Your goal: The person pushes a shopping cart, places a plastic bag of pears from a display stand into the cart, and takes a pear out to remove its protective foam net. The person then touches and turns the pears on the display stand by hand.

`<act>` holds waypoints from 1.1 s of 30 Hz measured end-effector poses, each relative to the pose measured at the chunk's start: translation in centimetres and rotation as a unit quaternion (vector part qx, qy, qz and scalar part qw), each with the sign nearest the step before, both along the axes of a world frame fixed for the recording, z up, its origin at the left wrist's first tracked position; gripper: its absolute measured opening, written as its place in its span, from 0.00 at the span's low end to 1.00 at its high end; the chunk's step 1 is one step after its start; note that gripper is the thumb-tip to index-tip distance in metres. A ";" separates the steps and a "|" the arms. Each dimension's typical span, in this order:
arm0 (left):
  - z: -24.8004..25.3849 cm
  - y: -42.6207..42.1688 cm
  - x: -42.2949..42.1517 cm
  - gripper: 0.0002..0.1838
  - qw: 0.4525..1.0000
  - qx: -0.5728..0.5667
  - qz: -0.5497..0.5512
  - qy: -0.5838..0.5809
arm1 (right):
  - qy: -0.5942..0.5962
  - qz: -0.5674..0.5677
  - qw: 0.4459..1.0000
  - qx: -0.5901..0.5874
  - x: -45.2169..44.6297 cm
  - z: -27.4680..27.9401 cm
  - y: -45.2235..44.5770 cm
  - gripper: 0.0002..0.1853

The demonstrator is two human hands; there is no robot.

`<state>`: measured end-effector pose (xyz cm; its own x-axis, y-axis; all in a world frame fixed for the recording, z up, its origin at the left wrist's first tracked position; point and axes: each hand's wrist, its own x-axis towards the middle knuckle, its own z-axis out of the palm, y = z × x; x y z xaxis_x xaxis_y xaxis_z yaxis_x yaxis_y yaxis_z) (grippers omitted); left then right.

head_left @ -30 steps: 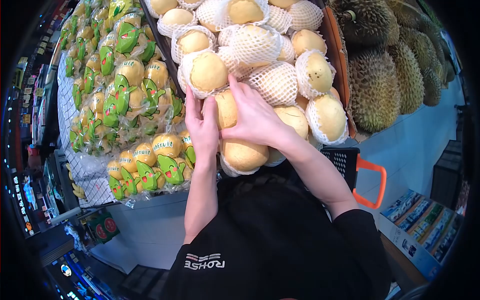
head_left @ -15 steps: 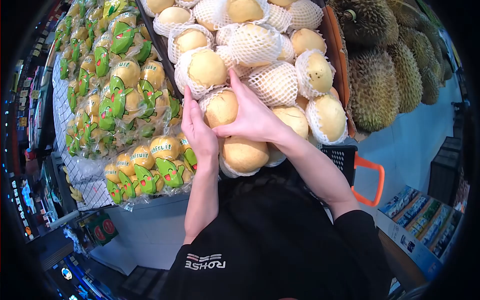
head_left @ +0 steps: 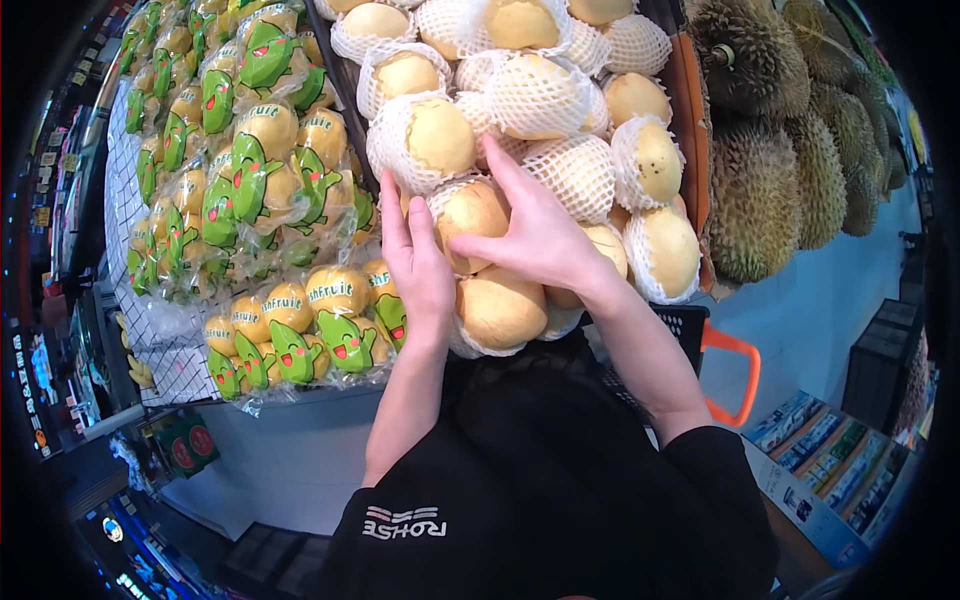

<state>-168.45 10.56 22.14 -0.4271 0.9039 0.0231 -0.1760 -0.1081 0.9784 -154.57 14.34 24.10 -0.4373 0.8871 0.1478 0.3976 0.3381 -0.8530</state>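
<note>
A pale yellow mango-like fruit [head_left: 474, 212] in a white foam net lies at the near end of the heaped fruit, between my two hands. My left hand [head_left: 418, 275] rests along its left side with fingers nearly straight. From the right, my right hand [head_left: 545, 238] curves over it, thumb on the near face and index finger beyond the far side. Parts of its net and underside are hidden. Just beyond my fingertips sits another netted fruit [head_left: 440, 138]; a bare-topped one [head_left: 502, 308] lies below my hands.
Plastic-bagged yellow fruits [head_left: 340, 290] with green cartoon labels fill the display at left. Spiky durians [head_left: 755, 200] are stacked at right, past the brown edge [head_left: 693, 150] of the fruit bin. A black basket with an orange handle [head_left: 740, 385] stands at lower right.
The view has shifted, so the display appears further right. My hands stay around the same fruit, with little change in their grip.
</note>
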 end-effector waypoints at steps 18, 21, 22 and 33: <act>0.8 1.0 -0.1 0.33 0.982 -0.041 0.014 0.184 | -0.003 -0.049 0.994 0.099 -3.1 0.7 3.5 0.30; 0.7 1.3 0.0 0.34 0.974 -0.031 0.039 0.223 | 0.006 -0.041 0.992 0.118 -2.9 0.5 3.6 0.33; 0.8 1.5 0.1 0.34 0.979 0.000 0.024 0.205 | 0.005 -0.041 0.992 0.118 -2.9 0.3 3.7 0.33; 0.9 1.6 0.3 0.35 0.988 -0.050 -0.034 0.142 | 0.023 -0.019 0.997 0.073 -2.5 -0.2 3.8 0.35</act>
